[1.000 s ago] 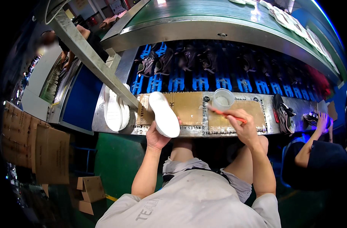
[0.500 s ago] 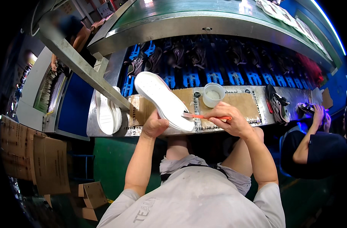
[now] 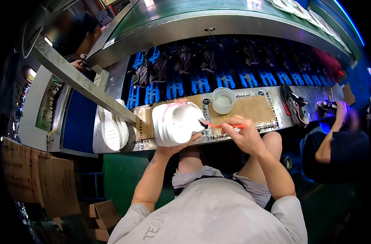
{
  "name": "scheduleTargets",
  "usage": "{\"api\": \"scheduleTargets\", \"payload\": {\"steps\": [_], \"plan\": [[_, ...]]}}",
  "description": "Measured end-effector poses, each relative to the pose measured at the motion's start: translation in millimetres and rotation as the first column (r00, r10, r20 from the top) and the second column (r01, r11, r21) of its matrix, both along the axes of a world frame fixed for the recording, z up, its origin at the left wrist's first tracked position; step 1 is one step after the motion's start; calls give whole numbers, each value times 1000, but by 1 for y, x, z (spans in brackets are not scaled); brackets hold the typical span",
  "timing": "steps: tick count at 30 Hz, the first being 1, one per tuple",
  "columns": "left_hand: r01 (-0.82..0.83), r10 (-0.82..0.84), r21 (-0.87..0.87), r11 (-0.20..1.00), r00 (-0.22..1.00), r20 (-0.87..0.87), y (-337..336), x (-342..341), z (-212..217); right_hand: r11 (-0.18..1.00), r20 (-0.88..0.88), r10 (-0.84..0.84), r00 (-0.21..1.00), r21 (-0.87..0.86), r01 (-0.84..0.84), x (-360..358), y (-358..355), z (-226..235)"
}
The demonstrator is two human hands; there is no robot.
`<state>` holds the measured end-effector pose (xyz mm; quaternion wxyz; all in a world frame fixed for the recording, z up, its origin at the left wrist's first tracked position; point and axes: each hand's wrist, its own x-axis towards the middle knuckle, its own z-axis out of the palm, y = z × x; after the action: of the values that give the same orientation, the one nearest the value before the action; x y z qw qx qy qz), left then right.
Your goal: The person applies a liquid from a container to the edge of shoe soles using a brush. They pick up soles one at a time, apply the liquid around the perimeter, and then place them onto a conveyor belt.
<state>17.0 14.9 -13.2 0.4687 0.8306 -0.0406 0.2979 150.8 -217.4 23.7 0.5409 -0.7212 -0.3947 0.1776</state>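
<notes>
My left hand is closed around a white shoe sole, which is tilted so that one end and its hollow inner side face me. A few fingers show at the sole's far edge. My right hand grips a small brush by its orange-red handle. The dark bristles touch or nearly touch the right edge of the sole. Just beyond the brush, a translucent white plastic cup with whitish contents stands on taped cardboard.
More white soles lie stacked at the bench's left, beside a slanting metal post. Shoes sit on blue racks under a metal shelf. A black-and-white shoe lies right, near a co-worker's arm. Another person works far left.
My left hand has turned the sole from lying lengthwise to end-on, showing its inner side. The brush stays at its right edge. The whole view has shifted slightly.
</notes>
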Motion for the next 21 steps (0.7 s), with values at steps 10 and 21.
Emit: {"api": "scheduleTargets", "payload": {"steps": [10, 21], "plan": [[-78, 81, 121, 990, 996, -21, -14, 10, -1, 994, 536, -102, 838, 89, 64, -15, 14, -28], [-16, 11, -48, 999, 996, -91, -15, 12, 14, 994, 384, 27, 923, 91, -67, -1, -1, -14]]}}
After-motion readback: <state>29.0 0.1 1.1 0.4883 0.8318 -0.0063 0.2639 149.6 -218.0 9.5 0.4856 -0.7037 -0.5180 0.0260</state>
